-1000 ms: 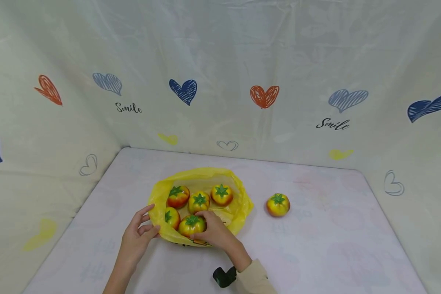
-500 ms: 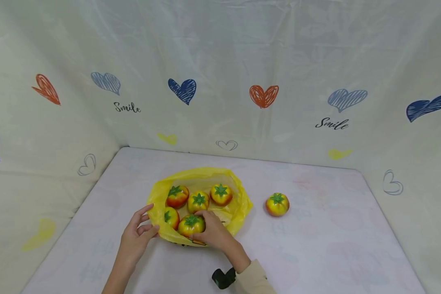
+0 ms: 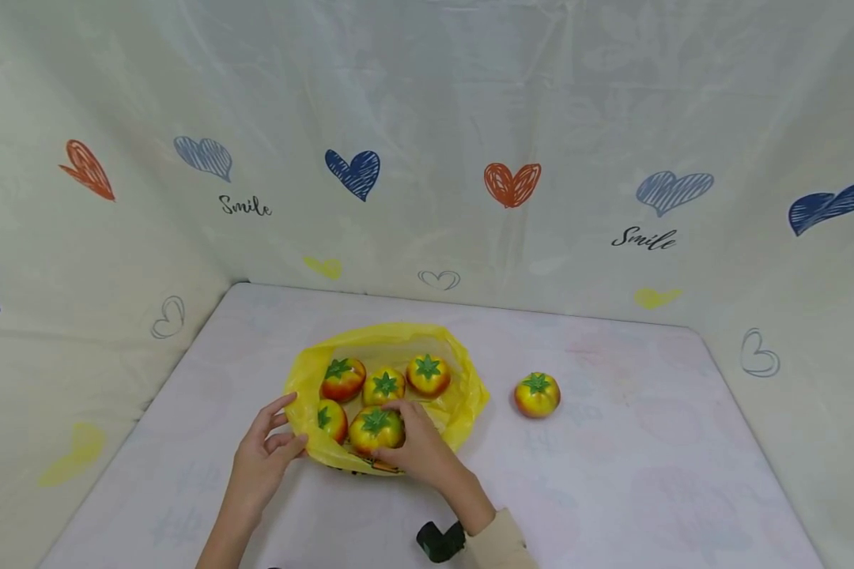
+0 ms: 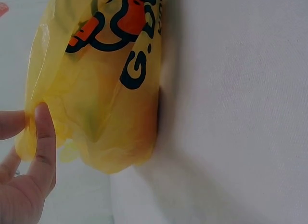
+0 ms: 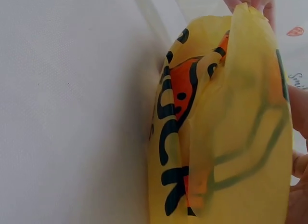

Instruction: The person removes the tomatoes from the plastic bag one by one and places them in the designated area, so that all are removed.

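Observation:
A yellow plastic bag [image 3: 462,427] stands with its mouth spread wide, several red-and-yellow toy tomatoes with green leaf tops inside it. My left hand [image 3: 262,454] pinches the bag's left rim between thumb and fingers; the left wrist view shows the thumb on the film of the bag [image 4: 106,94]. Inside the bag's near side, my right hand [image 3: 423,446] grips a tomato [image 3: 375,431] from its right. Behind that one sit another tomato [image 3: 384,386] and a redder tomato [image 3: 344,379]. In the right wrist view the printed bag wall [image 5: 240,137] hides most of the right hand.
One more tomato [image 3: 537,395] lies on the white table [image 3: 612,474] to the right of the bag. A dark strap-like object [image 3: 440,542] sits at my right wrist. A pale curtain [image 3: 427,95] printed with hearts encloses the table's back and sides.
The tomato in my right hand has risen slightly and shifted a little to the right. My left hand keeps its pinch on the bag's rim.

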The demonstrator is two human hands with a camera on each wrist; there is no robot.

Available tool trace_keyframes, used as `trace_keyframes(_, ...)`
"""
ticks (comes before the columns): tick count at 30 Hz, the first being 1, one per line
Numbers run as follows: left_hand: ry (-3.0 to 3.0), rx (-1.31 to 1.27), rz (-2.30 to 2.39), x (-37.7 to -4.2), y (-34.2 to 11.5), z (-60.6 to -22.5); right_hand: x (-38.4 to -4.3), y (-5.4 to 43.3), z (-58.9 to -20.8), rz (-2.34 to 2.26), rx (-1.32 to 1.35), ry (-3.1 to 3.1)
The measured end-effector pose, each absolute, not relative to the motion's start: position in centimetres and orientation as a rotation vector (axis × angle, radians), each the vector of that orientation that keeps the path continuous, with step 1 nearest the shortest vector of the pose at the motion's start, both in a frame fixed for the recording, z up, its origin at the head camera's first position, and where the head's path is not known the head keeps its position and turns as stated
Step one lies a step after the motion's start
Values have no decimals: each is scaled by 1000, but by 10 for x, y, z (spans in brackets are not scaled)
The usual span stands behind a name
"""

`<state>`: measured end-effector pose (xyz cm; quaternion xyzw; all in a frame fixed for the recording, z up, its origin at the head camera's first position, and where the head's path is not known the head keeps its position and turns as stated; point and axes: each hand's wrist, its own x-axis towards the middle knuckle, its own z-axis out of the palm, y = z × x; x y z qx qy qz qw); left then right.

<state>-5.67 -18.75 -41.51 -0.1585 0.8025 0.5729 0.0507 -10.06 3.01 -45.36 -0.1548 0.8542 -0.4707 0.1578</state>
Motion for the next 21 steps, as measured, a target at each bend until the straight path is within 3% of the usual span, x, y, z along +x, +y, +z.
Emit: trace_keyframes(21,2434,-490,1744,-57,-189,-415,-85,61,-430,-1507,-533,2515)
